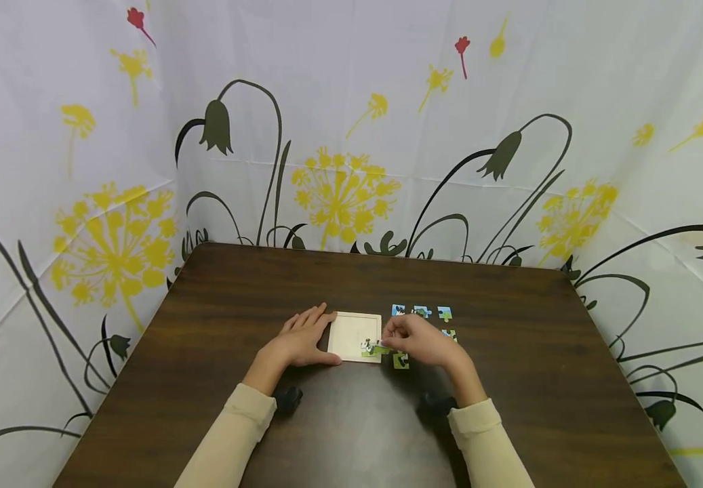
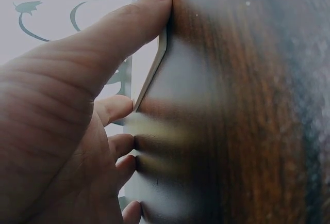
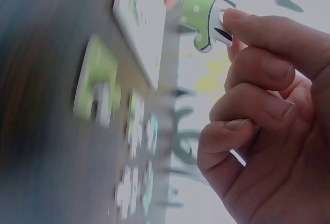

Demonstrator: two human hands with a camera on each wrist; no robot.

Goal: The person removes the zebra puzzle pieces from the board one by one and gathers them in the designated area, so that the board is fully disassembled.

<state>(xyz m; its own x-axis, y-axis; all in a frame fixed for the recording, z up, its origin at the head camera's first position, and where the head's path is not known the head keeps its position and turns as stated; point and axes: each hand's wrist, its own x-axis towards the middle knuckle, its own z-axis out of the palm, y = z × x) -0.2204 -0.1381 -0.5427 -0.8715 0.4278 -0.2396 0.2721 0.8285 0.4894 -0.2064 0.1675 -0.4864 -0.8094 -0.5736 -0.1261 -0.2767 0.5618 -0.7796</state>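
Note:
A shallow, pale wooden puzzle tray point(image 1: 346, 331) lies on the table, with a green-and-white piece point(image 1: 367, 348) in its near right corner. My left hand point(image 1: 301, 341) steadies the tray from the left, its thumb point(image 2: 147, 15) on the near edge and its index fingertip at the far left corner. The other fingers spread out against the tabletop. Between thumb and index finger, my right hand point(image 1: 422, 341) pinches a puzzle piece point(image 3: 198, 15), green with small white flowers and a black-and-white part. It is held up over the tray's right edge.
Just right of the tray lies a loose green puzzle piece point(image 1: 401, 361). Several more pieces point(image 1: 445, 314) sit farther back, behind the right hand, which partly hides them. The dark wooden table point(image 1: 253, 285) ends at a flower-printed curtain point(image 1: 339, 122).

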